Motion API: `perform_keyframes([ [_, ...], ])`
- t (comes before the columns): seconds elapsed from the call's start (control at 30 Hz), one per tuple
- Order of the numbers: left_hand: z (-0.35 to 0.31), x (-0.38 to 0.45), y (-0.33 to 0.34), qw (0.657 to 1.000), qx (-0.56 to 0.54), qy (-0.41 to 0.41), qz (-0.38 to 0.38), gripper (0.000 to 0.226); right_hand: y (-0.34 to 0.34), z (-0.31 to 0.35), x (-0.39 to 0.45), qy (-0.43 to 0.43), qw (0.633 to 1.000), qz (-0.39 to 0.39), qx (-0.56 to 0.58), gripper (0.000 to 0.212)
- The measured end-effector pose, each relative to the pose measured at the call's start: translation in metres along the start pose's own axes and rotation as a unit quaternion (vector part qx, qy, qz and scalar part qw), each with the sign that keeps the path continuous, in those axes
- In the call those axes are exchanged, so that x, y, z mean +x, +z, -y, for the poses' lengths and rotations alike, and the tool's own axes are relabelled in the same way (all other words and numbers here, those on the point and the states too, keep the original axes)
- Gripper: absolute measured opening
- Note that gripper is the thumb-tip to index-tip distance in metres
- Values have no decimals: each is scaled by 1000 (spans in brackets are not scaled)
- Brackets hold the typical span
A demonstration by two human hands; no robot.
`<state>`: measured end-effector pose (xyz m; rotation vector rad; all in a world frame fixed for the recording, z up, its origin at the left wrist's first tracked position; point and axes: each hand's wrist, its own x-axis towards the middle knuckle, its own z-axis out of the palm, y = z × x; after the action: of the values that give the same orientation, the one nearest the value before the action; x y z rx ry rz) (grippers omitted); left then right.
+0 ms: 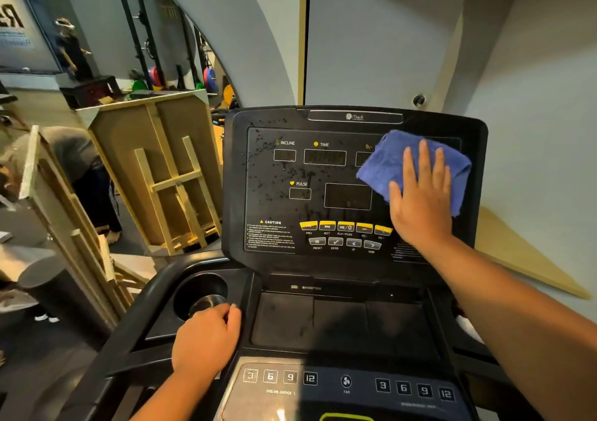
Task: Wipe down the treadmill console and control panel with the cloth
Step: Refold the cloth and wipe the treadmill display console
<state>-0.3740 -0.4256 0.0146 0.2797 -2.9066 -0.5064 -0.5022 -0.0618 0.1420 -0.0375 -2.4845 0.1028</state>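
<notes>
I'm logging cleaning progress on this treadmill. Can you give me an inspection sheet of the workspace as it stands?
Surface: black treadmill console panel, droplets speckled over its left part.
Job's things: blue terry cloth pressed flat on the panel's upper right.
Clutter: round cup holder; contents unclear.
Grippers: right hand open, palm on the cloth; left hand curled on the lower console beside the cup holder.
Cables: nothing seen.
Surroundings: wooden crates and weight racks to the left.
</notes>
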Motion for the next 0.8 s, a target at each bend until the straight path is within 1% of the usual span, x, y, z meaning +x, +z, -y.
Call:
perform_keyframes([
  [0.07, 1, 1, 1, 1000, 0, 0, -2, 40, 2, 17, 8, 26, 1000, -8, -6, 68],
  [0.13, 1, 1, 2, 1000, 1, -1, -4, 40, 9, 29, -4, 3, 1000, -6, -19, 68],
  [0.2, 2, 1, 3, 1000, 1, -2, -5, 39, 21, 33, -30, -76, 996, 18, -41, 68],
  [0.27, 2, 1, 4, 1000, -2, -1, -6, 39, 31, 28, -57, -157, 984, 48, -70, 69],
  [0.33, 1, 1, 3, 1000, 1, -2, -4, 39, 34, 18, -67, -210, 971, 57, -96, 67],
  [0.37, 0, 1, 2, 1000, 1, -2, -2, 39, 32, 14, -63, -223, 968, 55, -98, 66],
  [0.43, 0, 1, 0, 1000, 0, -4, 2, 38, 26, 10, -46, -213, 972, 50, -84, 67],
  [0.53, -2, 0, -2, 1000, -6, -10, 6, 38, 11, 19, -4, -100, 994, 13, -33, 69],
  [0.6, -2, 0, -1, 1000, -4, -10, 4, 39, 5, 32, 20, -37, 999, -5, -14, 70],
  [0.63, -2, 1, -1, 1000, -4, -9, 4, 40, 5, 39, 25, -19, 1000, -9, -15, 71],
  [0.7, 0, 1, 0, 1000, -7, -8, 2, 40, 10, 49, 19, -16, 1000, -11, -23, 70],
  [0.73, -1, 1, 0, 1000, -7, -9, 1, 40, 15, 52, 9, -39, 999, -8, -32, 70],
  [0.8, -1, 1, 0, 1000, -3, -10, 0, 39, 25, 54, -19, -114, 992, 10, -57, 70],
])
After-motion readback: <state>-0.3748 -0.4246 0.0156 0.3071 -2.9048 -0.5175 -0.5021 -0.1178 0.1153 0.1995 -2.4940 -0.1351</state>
